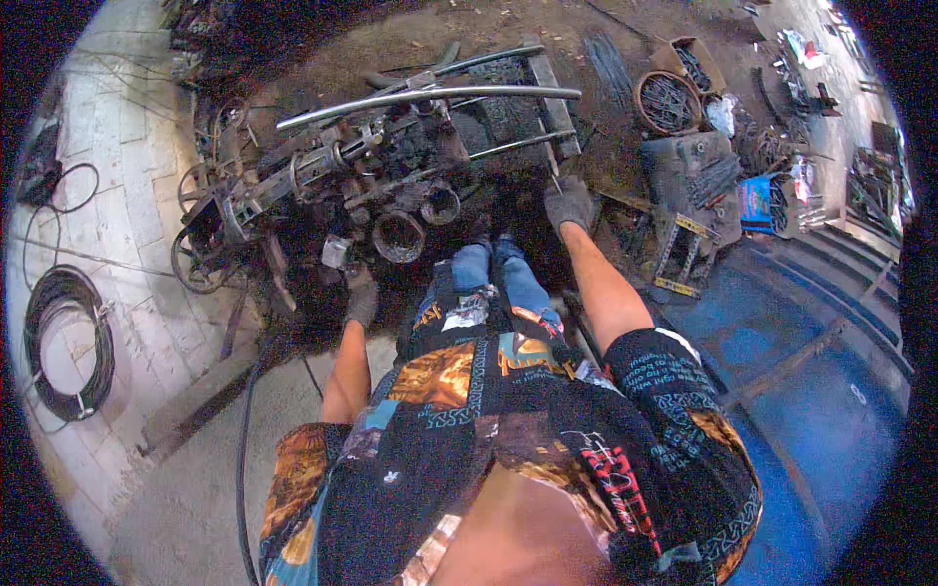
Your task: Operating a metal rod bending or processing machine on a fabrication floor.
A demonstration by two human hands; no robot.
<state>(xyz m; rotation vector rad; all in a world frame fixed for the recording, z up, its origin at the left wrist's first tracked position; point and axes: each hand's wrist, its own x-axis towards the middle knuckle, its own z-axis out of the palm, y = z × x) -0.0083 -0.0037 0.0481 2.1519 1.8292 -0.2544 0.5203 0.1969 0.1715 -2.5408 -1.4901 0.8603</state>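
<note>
A dark, greasy machine [332, 171] with a shaft, handwheels and two round metal rings stands in front of me. My left hand [362, 296], in a grey glove, is low at the machine's near side, just below a small pale box [335, 252]; its fingers are lost in shadow. My right hand [570, 203], also gloved, is closed around the lower end of a thin metal rod [555, 168], beside the right end of the machine's frame [554, 98]. Across the top of the machine lies a long shiny bar [430, 96].
To the right are a round basket of metal pieces [667, 103], a cardboard box [692, 63], a worktable with rods [696, 176] and a blue bag [758, 203]. A coiled black cable [44, 342] lies on the left floor. Blue metal sheeting [821, 391] covers the lower right.
</note>
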